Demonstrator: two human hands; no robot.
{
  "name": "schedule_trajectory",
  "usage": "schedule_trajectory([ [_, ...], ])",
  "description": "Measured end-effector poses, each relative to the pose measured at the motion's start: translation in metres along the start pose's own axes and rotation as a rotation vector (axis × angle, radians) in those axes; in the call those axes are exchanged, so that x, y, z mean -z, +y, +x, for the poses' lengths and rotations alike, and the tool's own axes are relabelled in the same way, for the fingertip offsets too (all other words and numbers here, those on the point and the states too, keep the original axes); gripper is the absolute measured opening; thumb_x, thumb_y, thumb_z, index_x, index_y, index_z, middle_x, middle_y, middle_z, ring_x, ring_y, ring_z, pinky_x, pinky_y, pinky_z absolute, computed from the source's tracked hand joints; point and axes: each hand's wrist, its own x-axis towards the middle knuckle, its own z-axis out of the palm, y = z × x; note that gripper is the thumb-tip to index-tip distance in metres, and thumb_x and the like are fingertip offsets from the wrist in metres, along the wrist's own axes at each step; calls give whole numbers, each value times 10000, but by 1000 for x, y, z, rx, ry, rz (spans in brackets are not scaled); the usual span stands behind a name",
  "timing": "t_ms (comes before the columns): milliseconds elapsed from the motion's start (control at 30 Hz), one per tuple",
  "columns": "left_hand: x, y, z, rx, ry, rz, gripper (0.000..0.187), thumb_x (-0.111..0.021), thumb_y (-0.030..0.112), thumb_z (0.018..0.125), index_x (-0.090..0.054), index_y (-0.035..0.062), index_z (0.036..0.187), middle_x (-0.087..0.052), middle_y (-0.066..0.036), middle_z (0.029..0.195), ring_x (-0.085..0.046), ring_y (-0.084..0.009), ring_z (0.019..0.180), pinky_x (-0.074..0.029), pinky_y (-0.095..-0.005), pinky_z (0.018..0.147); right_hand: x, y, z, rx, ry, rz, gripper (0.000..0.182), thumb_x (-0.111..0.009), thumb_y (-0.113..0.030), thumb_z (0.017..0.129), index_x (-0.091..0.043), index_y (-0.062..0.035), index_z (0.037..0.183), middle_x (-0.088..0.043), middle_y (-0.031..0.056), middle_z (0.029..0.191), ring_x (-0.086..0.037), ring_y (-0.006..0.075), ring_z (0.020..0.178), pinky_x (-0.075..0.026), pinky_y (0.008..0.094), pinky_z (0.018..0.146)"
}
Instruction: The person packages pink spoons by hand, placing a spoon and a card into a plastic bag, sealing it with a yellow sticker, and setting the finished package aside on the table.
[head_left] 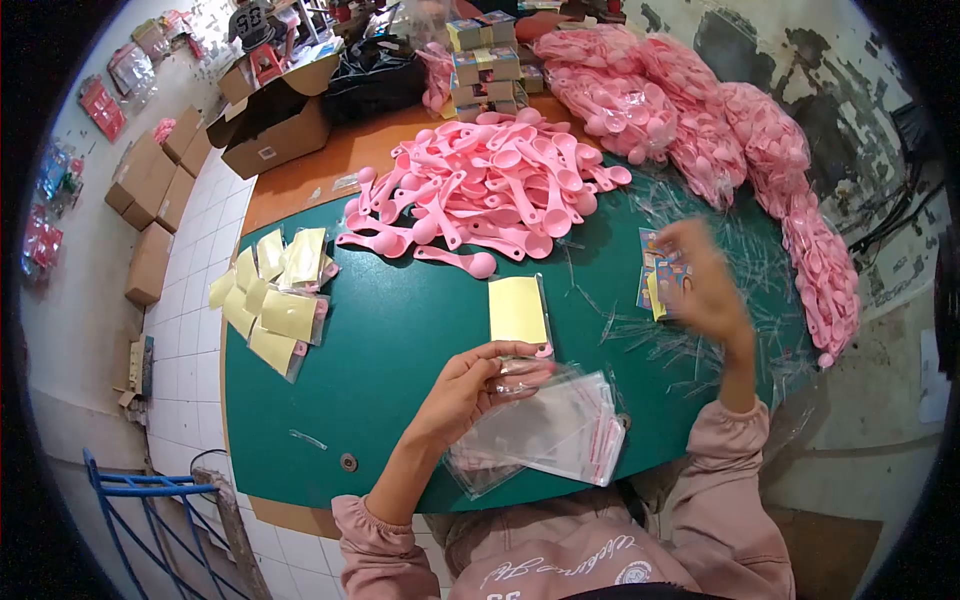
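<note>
My left hand [470, 385] is closed on a clear plastic bag [522, 376], above a stack of flat clear bags [555, 425] at the table's front. Whether anything is inside the held bag I cannot make out. Just beyond my fingers lies a packet with a yellow card [518, 310], a bit of pink showing at its lower corner. My right hand [705, 285], smeared by motion, is over a small pile of blue printed cards [650, 262]; its fingers are too blurred to read. A heap of pink plastic scoops [500, 180] lies farther back on the green table [400, 290].
Finished-looking packets with yellow cards [285, 310] lie at the left. Clear plastic strips [690, 350] litter the right side. Bulging bags of pink scoops [690, 110] line the right edge. At the back are an open cardboard box [275, 140] and bundled card stacks [485, 70].
</note>
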Motion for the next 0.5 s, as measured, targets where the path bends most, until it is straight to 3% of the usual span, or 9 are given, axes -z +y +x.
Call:
schedule_trajectory([
  [33,-2,1,0,-25,6,-37,352,-221,55,907,-426,-61,1168,-528,-217,1138,-546,-271,1060,-456,-333,915,-24,-16,-5,-14,-233,277,439,-726,-164,626,-523,-18,988,-460,114,948,-501,270,917,-413,354,811],
  [100,-1,0,1,-60,29,-70,345,-221,54,907,-430,-59,1156,-518,-218,1151,-542,-272,1065,-453,-338,922,-76,-26,-14,301,-292,223,369,-712,-172,681,-525,-23,962,-452,114,927,-509,238,880,-434,336,757],
  [233,5,0,-2,-65,-12,-262,286,-302,67,892,-394,-18,1149,-532,-243,1115,-573,-319,1002,-467,-383,890,-101,-27,-22,244,-289,256,266,-676,-122,727,-534,-12,923,-445,105,903,-522,203,815,-448,302,741],
  [300,6,10,-6,8,18,-12,310,-290,58,878,-386,23,1170,-515,-213,1140,-601,-288,936,-485,-367,862,-95,-24,-20,36,-362,388,159,-634,-78,769,-548,-9,884,-442,89,896,-524,170,784,-458,269,725],
  [333,16,1,-4,-29,97,201,316,-368,23,841,-398,55,1154,-538,-179,1103,-622,-241,797,-519,-334,748,-94,-25,-21,-47,-365,496,136,-629,-94,785,-555,-10,862,-449,76,908,-513,137,776,-464,255,689],
  [367,15,0,-4,-36,103,207,316,-368,23,841,-398,55,1154,-538,-179,1103,-622,-241,797,-519,-334,748,-96,-22,-22,-35,-365,499,136,-629,-94,785,-555,-10,862,-449,76,908,-513,137,776,-464,255,689],
  [433,5,-1,0,-215,230,998,331,-438,-18,811,-402,41,1135,-603,-123,913,-624,-190,823,-511,-288,640,-100,-12,-25,-117,-386,655,145,-630,-110,792,-556,-13,870,-445,66,921,-507,123,776,-460,238,656],
  [467,4,-5,2,-347,233,1042,272,-550,-26,777,-485,23,1037,-575,-68,849,-601,-133,763,-499,-259,568,-99,-10,-24,-94,-388,624,154,-633,-124,794,-554,-13,866,-461,56,911,-515,109,760,-455,228,655],
  [500,4,-6,5,-348,235,1043,272,-550,-26,777,-485,23,1037,-575,-68,849,-601,-133,763,-499,-259,568,-99,-7,-24,-92,-388,626,154,-633,-124,794,-554,-13,866,-461,56,911,-515,109,760,-455,228,655],
])
